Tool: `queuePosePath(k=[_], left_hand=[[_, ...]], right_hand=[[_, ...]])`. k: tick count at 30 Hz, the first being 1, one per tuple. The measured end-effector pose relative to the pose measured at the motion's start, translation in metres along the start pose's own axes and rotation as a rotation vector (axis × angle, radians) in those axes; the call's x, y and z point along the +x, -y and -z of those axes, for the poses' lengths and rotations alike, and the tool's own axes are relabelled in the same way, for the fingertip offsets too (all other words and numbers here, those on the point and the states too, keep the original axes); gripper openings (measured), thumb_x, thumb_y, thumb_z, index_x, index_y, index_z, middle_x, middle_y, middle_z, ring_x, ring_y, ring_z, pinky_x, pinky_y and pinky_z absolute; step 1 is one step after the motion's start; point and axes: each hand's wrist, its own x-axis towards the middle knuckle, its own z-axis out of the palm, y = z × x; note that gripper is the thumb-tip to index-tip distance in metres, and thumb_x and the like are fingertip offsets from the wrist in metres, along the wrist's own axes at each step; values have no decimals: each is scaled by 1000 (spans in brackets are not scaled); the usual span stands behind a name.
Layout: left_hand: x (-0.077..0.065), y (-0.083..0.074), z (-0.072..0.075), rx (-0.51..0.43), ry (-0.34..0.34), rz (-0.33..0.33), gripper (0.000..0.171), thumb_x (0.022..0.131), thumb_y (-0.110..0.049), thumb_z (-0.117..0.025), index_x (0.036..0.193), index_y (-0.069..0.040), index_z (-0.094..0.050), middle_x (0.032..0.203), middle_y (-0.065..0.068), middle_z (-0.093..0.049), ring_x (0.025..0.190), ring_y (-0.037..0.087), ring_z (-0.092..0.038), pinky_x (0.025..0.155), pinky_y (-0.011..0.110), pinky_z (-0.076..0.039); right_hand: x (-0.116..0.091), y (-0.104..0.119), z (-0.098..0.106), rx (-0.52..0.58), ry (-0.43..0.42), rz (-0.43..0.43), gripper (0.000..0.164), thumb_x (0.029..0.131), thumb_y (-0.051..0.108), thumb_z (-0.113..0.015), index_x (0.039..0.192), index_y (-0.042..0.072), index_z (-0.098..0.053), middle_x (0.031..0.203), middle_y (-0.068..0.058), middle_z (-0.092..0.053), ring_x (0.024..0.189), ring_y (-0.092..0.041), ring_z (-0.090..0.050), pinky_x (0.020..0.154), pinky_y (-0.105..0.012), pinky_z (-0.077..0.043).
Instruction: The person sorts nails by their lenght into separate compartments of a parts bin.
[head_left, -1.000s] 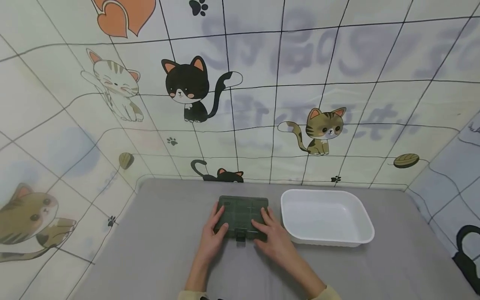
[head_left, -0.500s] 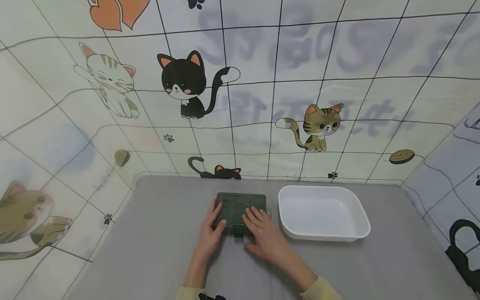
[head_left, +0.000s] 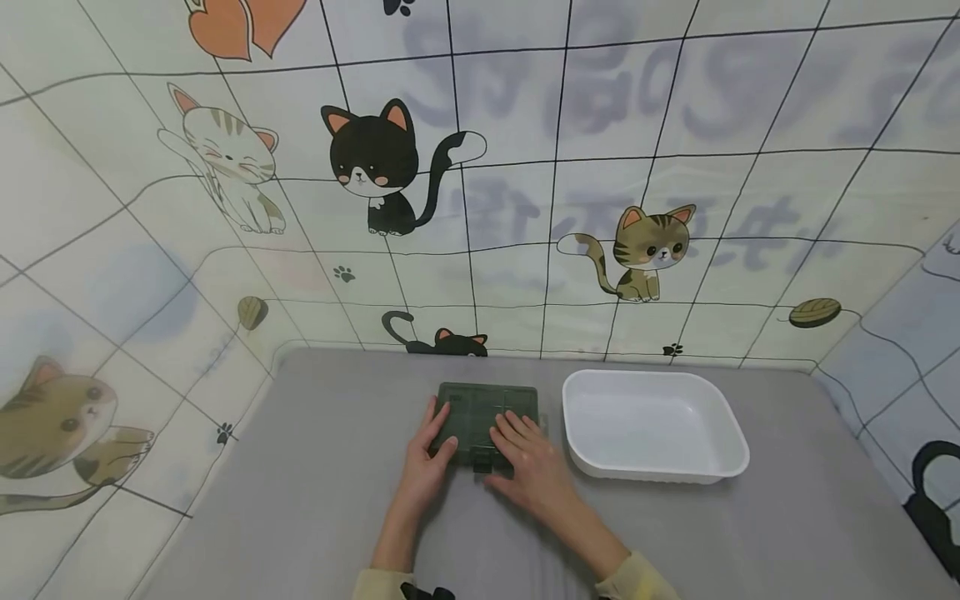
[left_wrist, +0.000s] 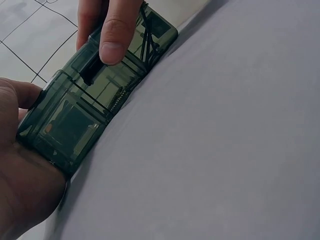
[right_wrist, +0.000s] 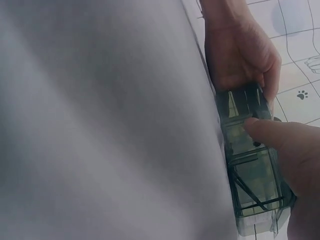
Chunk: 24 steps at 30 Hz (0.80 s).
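A translucent dark green plastic box [head_left: 476, 408] with a lidded top lies flat on the grey tabletop. My left hand [head_left: 423, 468] grips its left end, palm against the side and thumb near the front edge. On the right part of the lid rest the straight fingers of my right hand [head_left: 531, 468]. Its thumb [left_wrist: 115, 42] touches the box front beside the dark latch [head_left: 482, 461]. Inner dividers, thin dark strips [left_wrist: 146, 42] and a small coil-like piece show through the front wall. My right fingers hide part of the lid.
A white rectangular tray [head_left: 652, 473] stands on the grey tabletop [head_left: 330, 500], close to the box's right. Clear plastic [right_wrist: 260, 224] shows at the box's right end. Cat-printed fabric [head_left: 510, 208] rises behind the table and along both sides.
My right hand has shifted from the box's right side onto its lid, its thumb closer to the latch. The left hand keeps its hold. The whole head view has moved slightly.
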Motion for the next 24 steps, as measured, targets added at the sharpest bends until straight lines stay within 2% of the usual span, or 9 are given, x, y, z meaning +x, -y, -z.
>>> queuePosePath(k=[13, 18, 24], left_hand=[[2, 5, 0, -1, -7, -8, 53, 94, 1, -53, 144, -1, -36, 156, 14, -11, 143, 30, -8, 111, 55, -15], [2, 3, 0, -6, -2, -2, 53, 95, 1, -52, 145, -2, -36, 156, 13, -11, 143, 29, -7, 111, 55, -14], [-2, 1, -3, -27, 12, -10, 53, 95, 1, -51, 145, 0, -34, 156, 16, -9, 142, 32, -6, 110, 57, -15]], right_hand=[[7, 2, 4, 35, 27, -67, 54, 76, 40, -77, 114, 3, -69, 123, -12, -61, 118, -28, -55, 101, -43, -41], [13, 2, 7, -14, 19, -45, 52, 74, 43, -77, 108, 5, -72, 118, -11, -64, 113, -27, -59, 97, -41, -45], [16, 5, 8, -139, 28, -37, 52, 73, 53, -73, 102, 10, -75, 111, -7, -68, 106, -23, -63, 91, -39, -50]])
